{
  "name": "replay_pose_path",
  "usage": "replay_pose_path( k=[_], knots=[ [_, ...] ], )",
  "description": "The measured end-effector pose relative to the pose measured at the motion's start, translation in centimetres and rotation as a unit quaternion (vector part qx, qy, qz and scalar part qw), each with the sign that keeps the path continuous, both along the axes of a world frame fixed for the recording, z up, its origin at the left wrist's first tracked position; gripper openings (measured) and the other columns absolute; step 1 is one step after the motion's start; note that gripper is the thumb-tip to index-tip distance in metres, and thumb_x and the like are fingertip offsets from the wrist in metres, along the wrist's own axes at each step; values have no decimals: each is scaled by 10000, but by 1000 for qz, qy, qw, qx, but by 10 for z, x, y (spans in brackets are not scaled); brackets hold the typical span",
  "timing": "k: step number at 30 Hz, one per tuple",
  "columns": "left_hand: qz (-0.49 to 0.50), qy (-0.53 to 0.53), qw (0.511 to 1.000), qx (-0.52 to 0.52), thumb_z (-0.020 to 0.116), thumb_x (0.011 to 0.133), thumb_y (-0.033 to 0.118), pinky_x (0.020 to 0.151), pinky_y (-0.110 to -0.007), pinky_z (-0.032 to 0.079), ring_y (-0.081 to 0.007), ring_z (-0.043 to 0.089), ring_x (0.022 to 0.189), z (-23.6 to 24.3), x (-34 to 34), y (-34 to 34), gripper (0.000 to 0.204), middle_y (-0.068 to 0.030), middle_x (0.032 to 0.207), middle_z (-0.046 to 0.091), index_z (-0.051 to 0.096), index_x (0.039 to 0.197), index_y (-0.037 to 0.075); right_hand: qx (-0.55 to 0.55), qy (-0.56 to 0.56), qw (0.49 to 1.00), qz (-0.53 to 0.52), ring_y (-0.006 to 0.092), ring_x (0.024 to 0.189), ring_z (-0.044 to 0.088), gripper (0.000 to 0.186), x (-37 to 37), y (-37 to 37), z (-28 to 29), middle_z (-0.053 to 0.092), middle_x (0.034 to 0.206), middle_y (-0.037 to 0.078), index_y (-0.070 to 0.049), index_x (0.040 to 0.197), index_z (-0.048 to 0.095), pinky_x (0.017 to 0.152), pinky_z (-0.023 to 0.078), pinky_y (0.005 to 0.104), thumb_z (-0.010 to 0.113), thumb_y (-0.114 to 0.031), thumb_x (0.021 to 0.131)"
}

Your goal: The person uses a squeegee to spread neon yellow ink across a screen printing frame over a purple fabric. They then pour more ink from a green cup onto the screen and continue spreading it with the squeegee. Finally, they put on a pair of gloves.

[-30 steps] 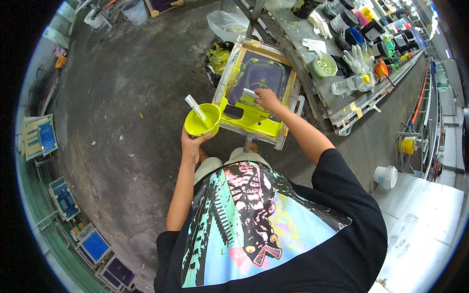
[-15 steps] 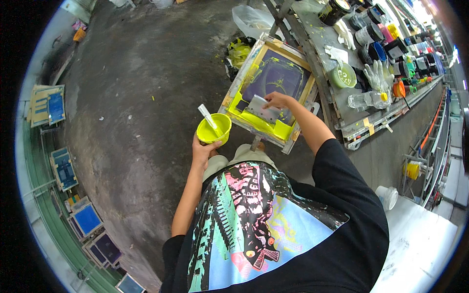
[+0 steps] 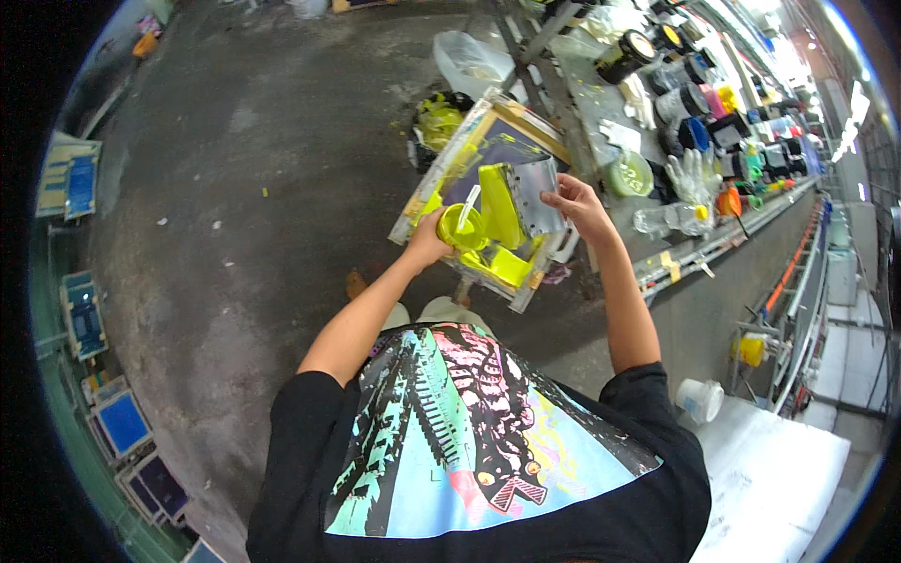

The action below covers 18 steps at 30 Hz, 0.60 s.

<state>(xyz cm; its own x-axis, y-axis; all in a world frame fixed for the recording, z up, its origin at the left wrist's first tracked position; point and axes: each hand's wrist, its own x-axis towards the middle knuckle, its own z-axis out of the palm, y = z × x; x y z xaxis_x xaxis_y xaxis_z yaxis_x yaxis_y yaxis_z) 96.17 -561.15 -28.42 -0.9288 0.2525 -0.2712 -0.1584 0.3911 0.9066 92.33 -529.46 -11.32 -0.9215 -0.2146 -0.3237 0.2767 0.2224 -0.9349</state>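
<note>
My left hand is wrapped round a small tub of bright yellow ink. A white spatula stands tilted in the tub. In my right hand is a wide squeegee with a silver metal holder. Its blade side is thickly coated with yellow ink and faces the tub, just right of it. Both are held over a wood-edged printing screen. Yellow ink lies along the screen's near end, while part of its dark mesh is hidden behind the squeegee.
To the right, a long bench holds several ink jars, a pale green tub, white gloves and a clear bottle. An ink-stained bin stands beyond the screen. Several framed screens line the left wall.
My right hand has lifted the squeegee off the screen and turned it, showing its yellow-coated side. My left hand has brought the tub rightward, close to the squeegee.
</note>
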Motion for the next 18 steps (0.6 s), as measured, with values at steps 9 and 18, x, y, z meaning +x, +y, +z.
replay_pose_path(
  k=[9, 18],
  knots=[
    [-39, -162, 914, 370, 903, 611, 3, 904, -386, 603, -233, 643, 1185, 100, -33, 55, 946, -102, 1288, 626, 479, 1452, 92, 153, 326, 901, -241, 86, 968, 646, 430, 106, -56, 76, 695, 1124, 42, -4, 1309, 576, 843, 506, 245, 759, -19, 921],
    [-23, -113, 888, 445, 913, 655, 17, 890, -391, 613, -217, 652, 1163, 179, -45, 49, 920, -90, 1286, 624, 455, 1451, 80, 155, 420, 847, -287, 169, 1069, 657, 439, 114, -67, 77, 665, 1175, 108, -28, 1295, 500, 911, 535, 317, 735, 20, 927]
  ],
)
